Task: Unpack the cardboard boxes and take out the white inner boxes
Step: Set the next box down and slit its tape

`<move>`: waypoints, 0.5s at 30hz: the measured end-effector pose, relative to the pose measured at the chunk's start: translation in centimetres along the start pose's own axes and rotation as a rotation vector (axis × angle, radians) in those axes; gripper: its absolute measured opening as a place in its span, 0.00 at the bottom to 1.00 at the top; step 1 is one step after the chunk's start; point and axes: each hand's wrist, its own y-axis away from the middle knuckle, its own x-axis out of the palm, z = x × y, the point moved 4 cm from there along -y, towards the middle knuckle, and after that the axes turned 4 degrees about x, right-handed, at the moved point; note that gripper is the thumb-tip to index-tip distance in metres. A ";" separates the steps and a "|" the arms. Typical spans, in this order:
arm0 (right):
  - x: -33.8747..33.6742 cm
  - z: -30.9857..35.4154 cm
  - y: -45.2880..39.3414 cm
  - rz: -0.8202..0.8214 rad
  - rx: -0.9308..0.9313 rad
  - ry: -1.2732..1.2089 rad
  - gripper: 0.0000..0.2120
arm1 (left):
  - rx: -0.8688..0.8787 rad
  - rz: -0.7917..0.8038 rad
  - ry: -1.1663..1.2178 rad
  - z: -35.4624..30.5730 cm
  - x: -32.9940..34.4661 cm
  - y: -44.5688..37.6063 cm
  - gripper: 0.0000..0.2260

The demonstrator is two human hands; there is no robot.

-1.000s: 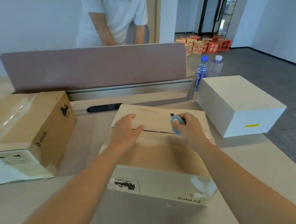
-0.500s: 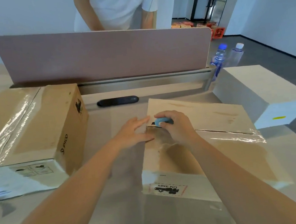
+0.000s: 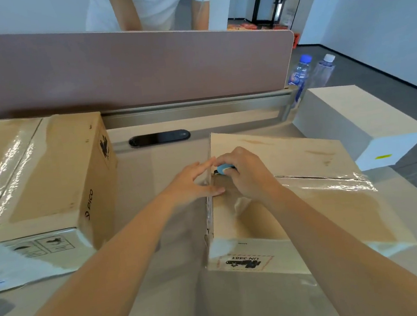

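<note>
While the right hand (image 3: 248, 173) grips a small blue box cutter (image 3: 225, 169) at the left end of the brown cardboard box with the UN 3481 label (image 3: 295, 200), the cutter has crossed from the right end of the top seam a second ago to the left edge now. Head view only.

Left hand (image 3: 194, 183) lies flat, fingers straight, pressing that box's top-left edge just beside the cutter; it holds nothing.

Seam tape (image 3: 332, 180) to the right of the hands looks slit and wrinkled, so my read is the top cut is about done and the end tape is next; flaps are not yet lifted, so no inner box is out of this one.

Left of the labelled box, well apart, a second taped brown cardboard box printed PICO (image 3: 44, 178) sits sealed. Right of and behind it, one white rectangular inner box (image 3: 359, 120) stands on the beige desk (image 3: 157, 162). Two clear water bottles (image 3: 311, 71) stand behind the white box. Behind the mauve divider panel (image 3: 130, 68), another person in a white shirt (image 3: 162, 4) leans over.
</note>
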 end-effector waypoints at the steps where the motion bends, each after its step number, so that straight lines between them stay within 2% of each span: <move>1: 0.0 0.1 -0.1 0.006 -0.009 0.017 0.16 | 0.010 0.002 0.011 0.2 0.1 -0.1 0.48; 5: -0.1 0.3 -0.2 0.012 -0.038 0.116 0.18 | 0.064 0.030 0.042 -0.3 0.1 0.1 0.45; 9: -0.2 0.5 -0.1 0.030 -0.043 0.148 0.17 | 0.047 0.032 0.080 -0.2 0.1 0.2 0.47; 13: -0.1 0.5 -0.2 0.044 -0.042 0.158 0.17 | 0.027 0.011 0.113 -0.1 -0.1 0.2 0.37; 15: 0.0 0.5 -0.3 0.053 -0.056 0.194 0.16 | 0.031 0.005 0.115 -0.2 -0.1 0.2 0.35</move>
